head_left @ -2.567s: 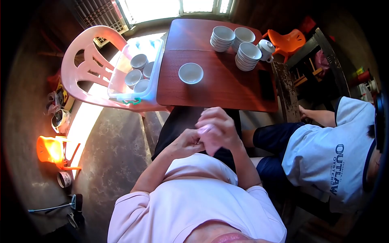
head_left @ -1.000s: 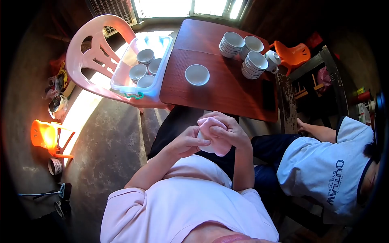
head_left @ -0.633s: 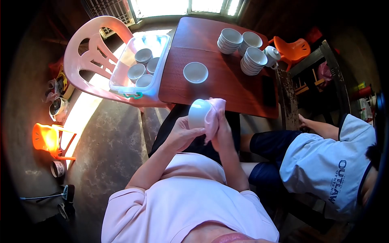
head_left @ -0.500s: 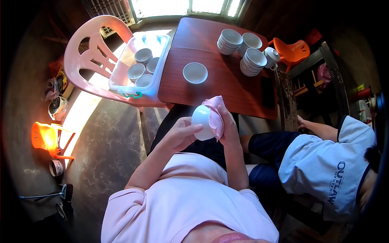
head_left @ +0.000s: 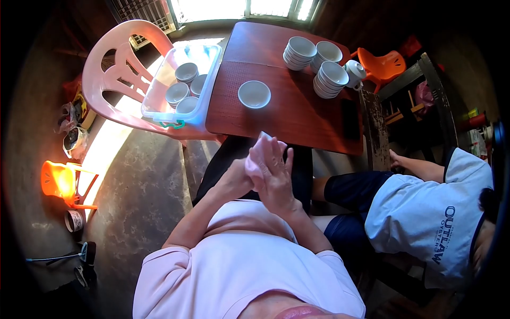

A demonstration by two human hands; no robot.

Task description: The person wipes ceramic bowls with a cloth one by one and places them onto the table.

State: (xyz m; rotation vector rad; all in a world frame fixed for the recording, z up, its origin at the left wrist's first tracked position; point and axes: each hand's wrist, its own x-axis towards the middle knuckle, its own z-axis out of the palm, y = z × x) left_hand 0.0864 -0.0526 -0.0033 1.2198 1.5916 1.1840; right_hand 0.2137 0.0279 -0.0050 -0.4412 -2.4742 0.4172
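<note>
In front of my lap, my left hand [head_left: 237, 178] is closed on a small white bowl [head_left: 264, 135], of which only a bit of rim shows beyond my fingers. My right hand [head_left: 272, 173] lies over the bowl with its fingers bent and somewhat apart, pressing a pink cloth [head_left: 254, 170] against it. Most of the bowl is hidden by both hands and the cloth. Just beyond them, a single white bowl [head_left: 254, 94] stands upright on the red-brown table [head_left: 236, 121].
Stacked white bowls [head_left: 330, 77] and a lidded white teapot [head_left: 355, 73] stand at the table's right. A clear plastic bin [head_left: 151, 109] with several bowls rests on a pink chair [head_left: 94, 87]. To my right sits a person in a pale T-shirt [head_left: 414, 207].
My right hand has swung left across the bowl, bringing the cloth over it. The bowl has turned and is now mostly covered. The things on the table stay put.
</note>
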